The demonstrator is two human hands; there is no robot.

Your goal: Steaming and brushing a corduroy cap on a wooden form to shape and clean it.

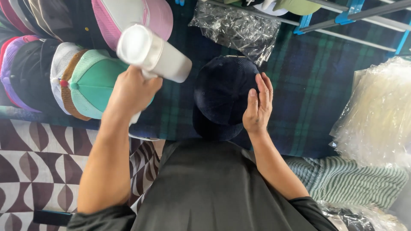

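A dark navy cap (220, 96) lies crown-up on a dark green and blue plaid cloth (308, 85) in front of me. My right hand (258, 105) rests flat against the cap's right side, fingers together and stretched out. My left hand (132, 92) is raised over the cloth's left part and grips the handle of a white handheld appliance (152, 53), shaped like a steamer, whose thick body points to the right, above and left of the cap.
A row of overlapping caps (85, 81) in green, white, purple, black and pink lines the left side. Crumpled clear plastic (235, 28) lies behind the navy cap. A pile of clear bags (379, 111) sits at right, metal and blue rack bars (351, 17) at top right.
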